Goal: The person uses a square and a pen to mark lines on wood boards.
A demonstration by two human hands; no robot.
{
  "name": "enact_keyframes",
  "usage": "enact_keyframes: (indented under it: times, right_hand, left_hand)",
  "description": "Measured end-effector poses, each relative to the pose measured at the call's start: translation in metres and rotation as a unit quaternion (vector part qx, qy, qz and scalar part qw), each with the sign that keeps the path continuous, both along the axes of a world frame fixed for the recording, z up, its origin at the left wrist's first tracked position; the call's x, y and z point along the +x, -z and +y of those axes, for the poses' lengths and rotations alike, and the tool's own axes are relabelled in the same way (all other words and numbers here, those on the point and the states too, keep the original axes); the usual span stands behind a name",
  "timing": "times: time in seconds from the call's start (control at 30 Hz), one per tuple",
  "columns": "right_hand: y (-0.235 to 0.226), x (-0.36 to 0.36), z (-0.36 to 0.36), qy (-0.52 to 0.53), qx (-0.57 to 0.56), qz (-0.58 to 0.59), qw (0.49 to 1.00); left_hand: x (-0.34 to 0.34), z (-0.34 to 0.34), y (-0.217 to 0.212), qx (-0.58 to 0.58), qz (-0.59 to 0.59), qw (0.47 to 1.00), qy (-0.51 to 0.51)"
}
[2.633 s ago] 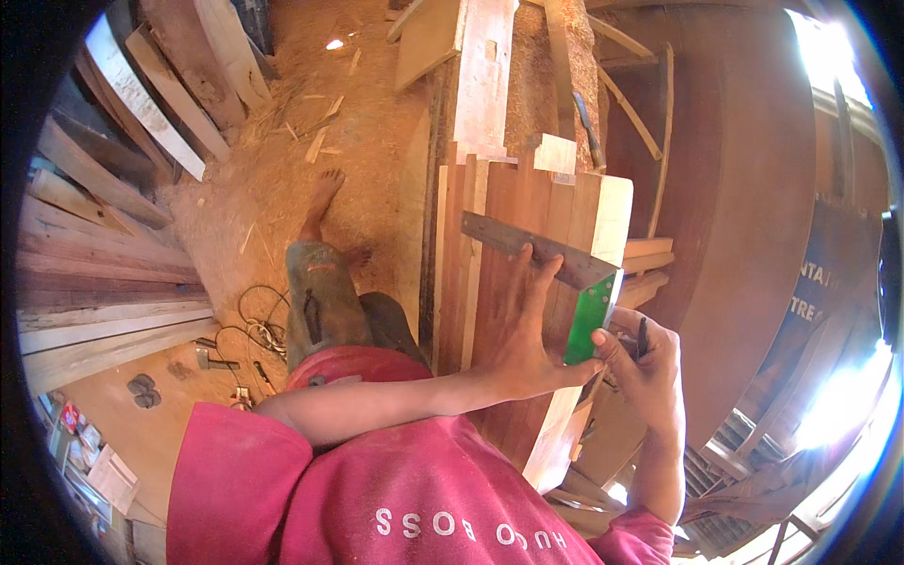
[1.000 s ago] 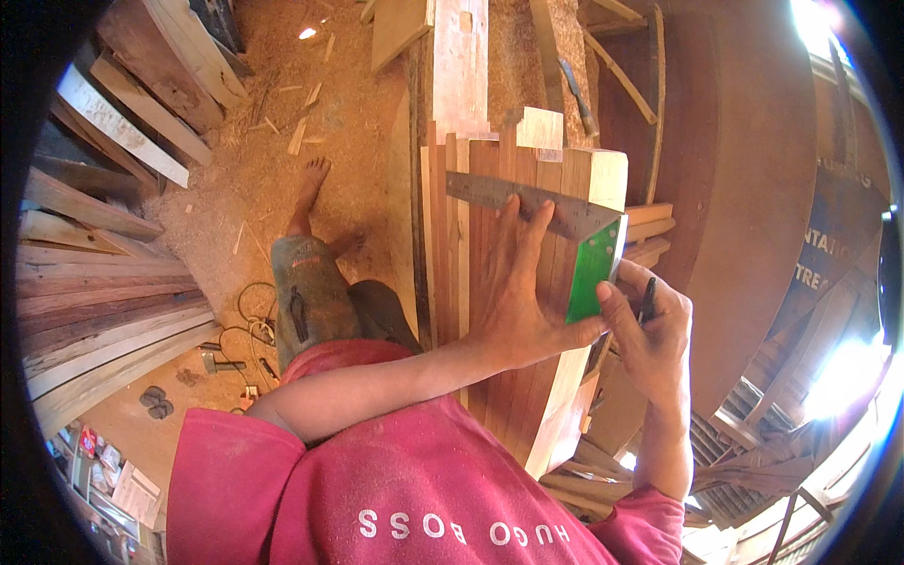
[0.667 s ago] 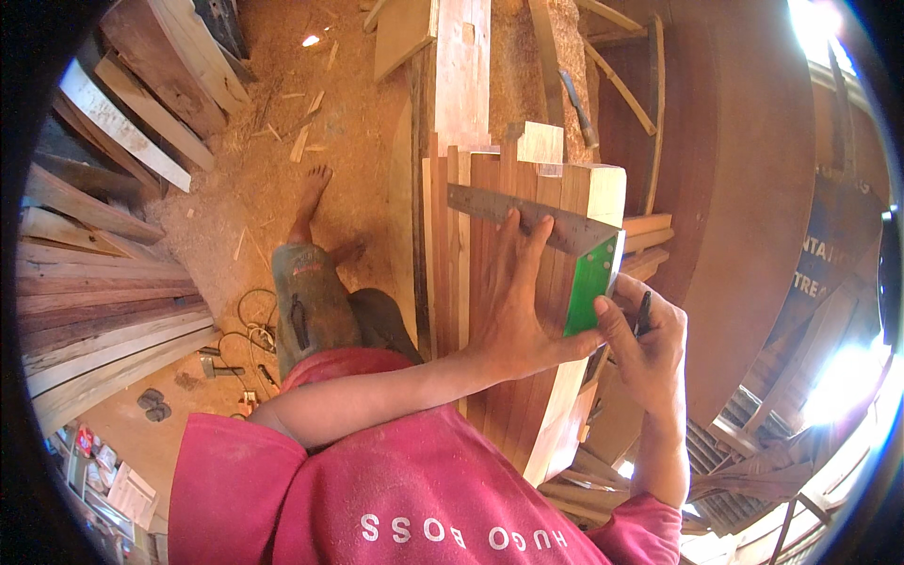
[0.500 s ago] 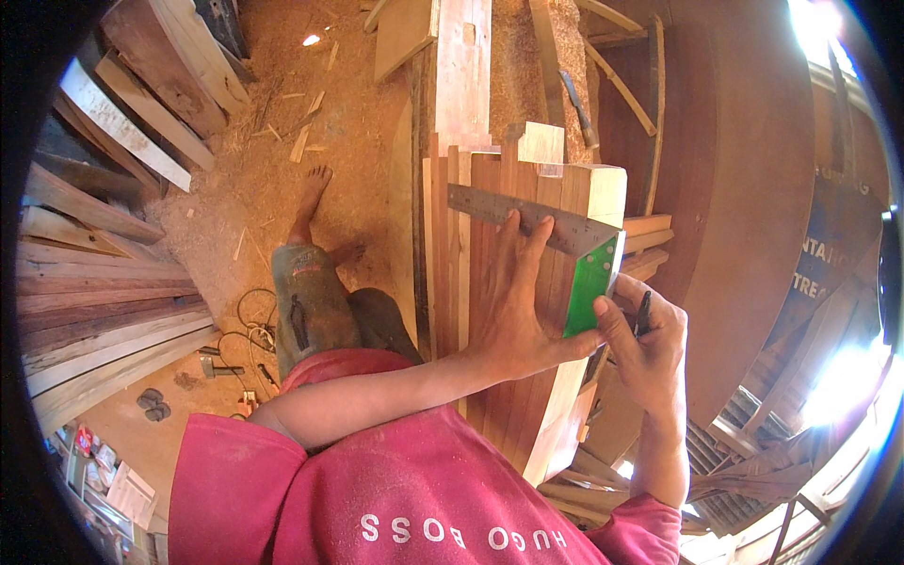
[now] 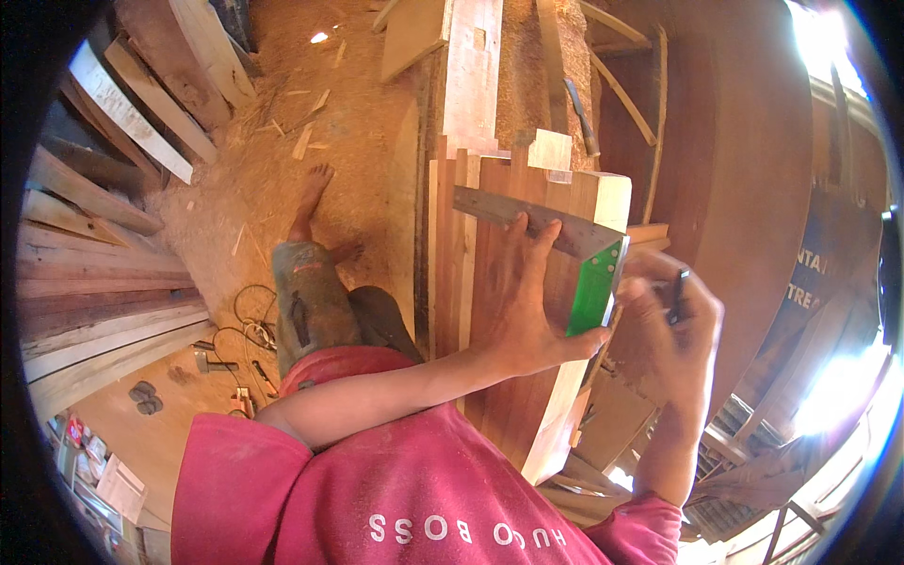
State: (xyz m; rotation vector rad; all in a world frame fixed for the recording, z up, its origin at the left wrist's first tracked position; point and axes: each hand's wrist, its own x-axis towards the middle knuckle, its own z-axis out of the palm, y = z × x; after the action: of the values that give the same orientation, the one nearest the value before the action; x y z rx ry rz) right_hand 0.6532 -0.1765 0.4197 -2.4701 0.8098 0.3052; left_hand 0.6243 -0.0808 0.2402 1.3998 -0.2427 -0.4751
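A try square with a steel blade and a green stock (image 5: 593, 287) lies across a stack of wooden pieces (image 5: 497, 212). My left hand (image 5: 527, 315) keeps it there, two fingertips pressed on the blade and the thumb against the end of the stock. The stock sits along the right edge of the wood. Just right of it is my right hand (image 5: 673, 315), slightly blurred, its fingers curled round a slim dark pen (image 5: 681, 287). The pen's tip cannot be made out.
A dark-handled tool (image 5: 581, 118) lies among wood shavings beyond the stack. Boards (image 5: 104, 282) lean at the left. On the floor are a hammer (image 5: 215, 363), cables and sandals (image 5: 145, 397). A large brown panel (image 5: 744, 169) stands at the right.
My right hand has moved off the square's stock, to the right, with the pen still in its fingers. The left hand and the square stay in place on the wood.
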Motion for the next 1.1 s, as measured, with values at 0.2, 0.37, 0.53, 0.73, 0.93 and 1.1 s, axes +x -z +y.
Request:
enact_keyframes:
  times: [0.2,0.37,0.53,0.73,0.93,1.1]
  right_hand:
    - [-0.009,0.072,0.026,-0.115,0.008,-0.177,0.977]
    - [0.051,0.145,0.056,-0.458,-0.157,0.043,0.874]
    - [0.141,0.173,0.065,-0.575,-0.152,0.233,0.770]
    - [0.196,0.171,0.078,-0.619,-0.163,0.282,0.715]
    - [0.209,0.174,0.084,-0.621,-0.178,0.375,0.665]
    - [0.211,0.174,0.085,-0.605,-0.189,0.375,0.676]
  left_hand:
    - [-0.001,0.000,-0.001,-0.005,0.023,1.000,0.001]
    - [0.003,-0.001,0.002,-0.026,0.030,0.999,0.005]
    - [0.002,0.001,-0.001,-0.026,0.050,0.998,0.041]
    - [0.000,0.001,0.002,-0.043,0.048,0.998,0.025]
    - [0.002,0.003,0.001,-0.023,0.029,0.999,0.011]
    - [0.002,0.002,0.003,-0.001,-0.001,1.000,-0.007]
